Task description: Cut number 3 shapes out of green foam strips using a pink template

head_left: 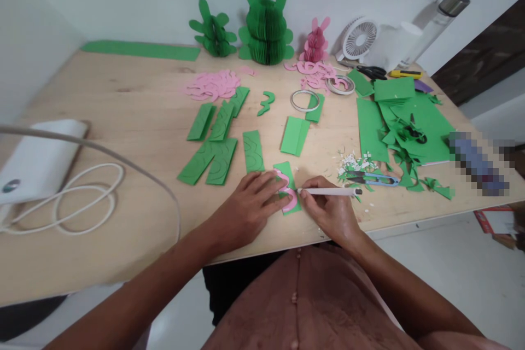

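Right hand [330, 212] pinches pen [332, 192], tip hard to see. Left hand [246, 209] flat, fingers partly hiding pink cutout [293, 198] on green card [283, 166] beside pen. Wood table [135, 98] beneath; pale wall [143, 0] beyond.

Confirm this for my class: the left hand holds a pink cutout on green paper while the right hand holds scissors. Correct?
No: the head view shows the right hand holding a white pen, not scissors; the left hand does hold the pink cutout on green paper.
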Demonstrator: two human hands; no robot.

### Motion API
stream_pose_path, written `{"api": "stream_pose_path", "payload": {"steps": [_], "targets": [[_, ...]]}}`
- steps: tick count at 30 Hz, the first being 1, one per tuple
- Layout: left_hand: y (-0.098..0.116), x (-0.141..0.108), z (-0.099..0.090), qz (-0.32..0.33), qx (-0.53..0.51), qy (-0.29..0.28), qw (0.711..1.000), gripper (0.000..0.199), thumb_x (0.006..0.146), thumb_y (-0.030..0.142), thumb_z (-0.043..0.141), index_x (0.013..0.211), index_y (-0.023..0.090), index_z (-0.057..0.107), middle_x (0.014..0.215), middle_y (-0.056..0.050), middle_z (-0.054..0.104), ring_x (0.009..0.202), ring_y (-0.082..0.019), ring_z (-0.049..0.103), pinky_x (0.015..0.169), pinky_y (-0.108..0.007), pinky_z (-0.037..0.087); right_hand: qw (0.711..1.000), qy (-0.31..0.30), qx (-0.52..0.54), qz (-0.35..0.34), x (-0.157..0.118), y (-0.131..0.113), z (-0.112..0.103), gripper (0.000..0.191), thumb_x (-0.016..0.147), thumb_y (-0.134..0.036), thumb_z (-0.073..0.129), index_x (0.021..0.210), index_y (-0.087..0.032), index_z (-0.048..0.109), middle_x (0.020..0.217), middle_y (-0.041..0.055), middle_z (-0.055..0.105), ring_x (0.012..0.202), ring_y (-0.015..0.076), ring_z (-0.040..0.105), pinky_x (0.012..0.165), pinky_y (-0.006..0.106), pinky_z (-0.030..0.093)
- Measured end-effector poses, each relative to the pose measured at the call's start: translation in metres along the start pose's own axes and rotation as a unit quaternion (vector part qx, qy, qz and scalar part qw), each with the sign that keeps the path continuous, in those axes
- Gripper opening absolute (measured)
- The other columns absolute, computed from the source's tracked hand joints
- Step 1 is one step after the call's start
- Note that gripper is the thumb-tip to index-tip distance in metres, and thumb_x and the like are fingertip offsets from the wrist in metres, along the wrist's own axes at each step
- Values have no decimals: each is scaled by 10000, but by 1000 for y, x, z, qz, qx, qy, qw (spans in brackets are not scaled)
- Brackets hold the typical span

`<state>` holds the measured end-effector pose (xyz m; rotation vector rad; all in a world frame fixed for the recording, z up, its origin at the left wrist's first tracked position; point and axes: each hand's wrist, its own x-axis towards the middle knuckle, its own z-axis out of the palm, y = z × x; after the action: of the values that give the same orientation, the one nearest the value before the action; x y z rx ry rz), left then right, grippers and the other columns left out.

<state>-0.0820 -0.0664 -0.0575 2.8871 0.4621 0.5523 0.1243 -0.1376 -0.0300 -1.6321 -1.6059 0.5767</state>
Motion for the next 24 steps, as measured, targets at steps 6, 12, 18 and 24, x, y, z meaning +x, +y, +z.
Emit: {"api": "stream_pose_path", "payload": {"steps": [6,12,18,24], "targets": [[-1,1,1,3,2,2,1000,476,914,66,365,1317,221,564,1375,-111,543,1355,-314,385,1056,-524,345,1000,6,-1,0,-2,-1,-1,115,888,-265,532,813,-212,601,740,20,659,647,151,603,578,261,460],[0,0,1,-1,3,-3,1000,495,897,59,388,1329,235,553,1395,-96,532,1370,-304,371,1075,-521,336,1000,4,2,6,-5,-2,-2,117,891,-267,533,817,-211,605,749,26,663,662,159,610,592,266,468],[1,0,2,-3,1,-1,1000,510,874,42,396,1314,237,564,1385,-88,541,1363,-295,381,1073,-511,342,1000,6,2,7,-8,-2,-2,122,897,-271,533,826,-212,613,738,18,662,659,158,610,611,272,474],[0,1,1,-3,-1,-4,1000,502,878,50,397,1317,231,559,1385,-95,539,1364,-302,377,1075,-514,333,1000,6,-4,12,-11,-1,-2,128,899,-281,530,819,-215,604,712,15,641,632,152,595,579,266,461]]}}
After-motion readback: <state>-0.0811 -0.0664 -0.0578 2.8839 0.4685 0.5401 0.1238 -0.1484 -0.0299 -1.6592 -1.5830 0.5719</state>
